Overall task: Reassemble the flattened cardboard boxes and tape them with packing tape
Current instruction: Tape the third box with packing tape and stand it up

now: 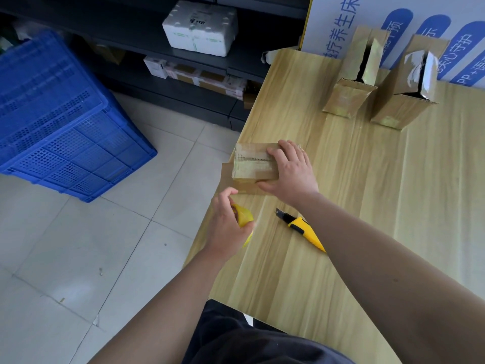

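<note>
Head view. Cardboard box (252, 161) near the left edge of the bench (367, 206), lying on a flat cardboard sheet (227, 177), glossy tape across its top seam. Right hand (291, 172) laid over the box's right end, fingers (284, 151) fairly straight and slightly apart on top, thumb along the near side, pressing down. Left hand (225, 222) at the bench edge, near the box, fingers curled and clamped on a yellowish tape roll (245, 218). Yellow utility knife (301, 227) flat on the bench between the two forearms, dark tip toward the box. At the far side, upright box (351, 82) and second upright box (404, 98) side by side, tops split open with torn tape. Left of the bench, blue crate (60, 122) on the tiled floor (78, 245); white foam box (200, 27) on a dark shelf (147, 46).
</note>
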The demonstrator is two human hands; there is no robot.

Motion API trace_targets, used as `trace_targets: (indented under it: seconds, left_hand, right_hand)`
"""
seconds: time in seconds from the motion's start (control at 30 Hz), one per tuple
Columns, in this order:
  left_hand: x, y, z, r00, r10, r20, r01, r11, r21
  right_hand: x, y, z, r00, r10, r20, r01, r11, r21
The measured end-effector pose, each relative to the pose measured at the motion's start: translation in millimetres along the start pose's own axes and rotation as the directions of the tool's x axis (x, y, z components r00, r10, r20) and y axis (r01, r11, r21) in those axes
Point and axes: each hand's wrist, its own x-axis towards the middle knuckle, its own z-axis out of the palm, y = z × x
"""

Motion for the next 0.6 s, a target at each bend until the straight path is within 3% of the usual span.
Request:
trace_targets:
  seconds: [0.17, 0.3, 0.37, 0.5, 0.6]
  left_hand:
    - [-3.6, -17.8, 13.9, 0.99, -0.091, 0.106, 0.082, 0.993, 0.087]
    - [1.7, -19.0, 15.8, 0.971, -0.13, 0.198, 0.148, 0.986, -0.078]
    - [10.8, -13.9, 9.5, 0.982, -0.136, 0.132, 0.156, 0.976, -0.151]
    - [43.0, 1.3, -10.8, 0.987, -0.077, -0.141, 0.058, 0.989, -0.139]
    - [65.6, 10.1, -22.2, 0.992, 0.035, -0.122, -0.045, 0.996, -0.082]
  right_hand:
    - [2.5, 6.5, -6.8, 0.998, -0.018, 0.055, 0.014, 0.997, 0.075]
    - [3.1, 15.6, -14.9, 0.989, -0.044, 0.139, 0.027, 0.992, 0.12]
    - [4.0, 17.7, -17.6, 0.985, -0.049, 0.168, 0.027, 0.991, 0.129]
    - [4.7, 17.4, -19.9, 0.983, -0.055, 0.173, 0.029, 0.988, 0.15]
    - [6.1, 20.5, -22.2, 0.981, -0.054, 0.186, 0.023, 0.986, 0.167]
